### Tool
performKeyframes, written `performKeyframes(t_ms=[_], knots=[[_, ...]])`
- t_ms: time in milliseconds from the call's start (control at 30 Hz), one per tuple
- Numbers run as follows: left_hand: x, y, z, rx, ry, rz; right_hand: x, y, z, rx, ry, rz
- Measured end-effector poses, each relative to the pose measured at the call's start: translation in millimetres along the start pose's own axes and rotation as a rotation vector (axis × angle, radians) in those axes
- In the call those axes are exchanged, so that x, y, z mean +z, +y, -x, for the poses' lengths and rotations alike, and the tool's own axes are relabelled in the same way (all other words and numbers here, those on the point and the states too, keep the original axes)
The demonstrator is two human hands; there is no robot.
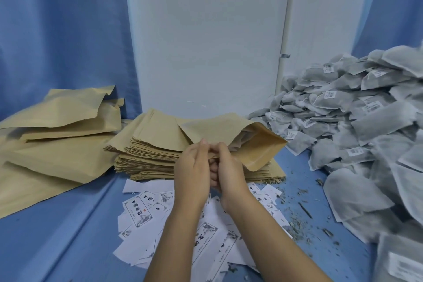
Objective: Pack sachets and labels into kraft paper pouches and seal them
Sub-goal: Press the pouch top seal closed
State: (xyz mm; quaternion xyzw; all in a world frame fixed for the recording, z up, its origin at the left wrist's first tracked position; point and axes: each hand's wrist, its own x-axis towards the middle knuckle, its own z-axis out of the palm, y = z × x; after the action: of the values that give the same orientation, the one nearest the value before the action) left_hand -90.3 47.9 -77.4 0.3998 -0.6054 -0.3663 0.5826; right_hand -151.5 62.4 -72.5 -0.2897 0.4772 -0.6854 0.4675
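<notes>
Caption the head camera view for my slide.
Left hand and right hand pinch a kraft pouch over the pouch stack; labels below, sachets heaped at right.

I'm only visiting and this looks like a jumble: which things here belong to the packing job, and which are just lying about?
In the job: open kraft pouch, pinched by left hand and right hand; stack of flat pouches; printed labels; heap of sachets; pile of pouches at left.
Lying about: herb crumbs; blue curtain; white door.

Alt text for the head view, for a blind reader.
Left hand and right hand pinch the edge of a tan kraft paper pouch above a stack of flat pouches. White printed labels lie nearer on blue cloth; grey mesh sachets heap at right.
</notes>
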Motion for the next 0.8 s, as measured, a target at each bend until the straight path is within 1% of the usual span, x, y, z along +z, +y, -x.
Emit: performKeyframes(t_ms=[67,133,167,200,267,300,367,467,500,600,700,767,800], knots=[[-1,-1,-2,-0.072,0.055,0.001,-1,0,-4,0.063,0.002,-0.133],[-4,0,-4,-0.176,0.092,-0.035,-2,0,-5,0.099,0.010,-0.160],[-5,1,-6,-0.241,0.063,-0.037,-2,1,-5,0.112,0.009,-0.144],[-4,3,-6,-0.312,0.001,-0.001,-3,1,-4,0.130,0.004,-0.134],[-3,10,-5,-0.431,-0.135,0.121,-4,2,-5,0.164,-0.011,-0.142],[-2,12,-4,-0.461,-0.173,0.168,-6,2,-5,0.177,-0.014,-0.145],[-3,13,-3,-0.494,-0.202,0.246,-8,1,-6,0.173,0.001,-0.112],[-3,7,-4,-0.515,-0.211,0.294,-11,2,-7,0.053,0.070,0.044],[-3,5,-4,-0.525,-0.208,0.313,-11,4,-8,0.019,0.087,0.057],[0,4,-4,-0.508,-0.218,0.310,-13,3,-9,0.007,0.102,0.029],[-1,6,-7,-0.482,-0.212,0.327,-14,-1,-10,0.070,0.058,-0.078],[-1,7,-8,-0.478,-0.201,0.327,-15,-1,-12,0.070,0.079,-0.149],[0,7,-8,-0.482,-0.193,0.319,-15,-1,-12,0.054,0.091,-0.146]])
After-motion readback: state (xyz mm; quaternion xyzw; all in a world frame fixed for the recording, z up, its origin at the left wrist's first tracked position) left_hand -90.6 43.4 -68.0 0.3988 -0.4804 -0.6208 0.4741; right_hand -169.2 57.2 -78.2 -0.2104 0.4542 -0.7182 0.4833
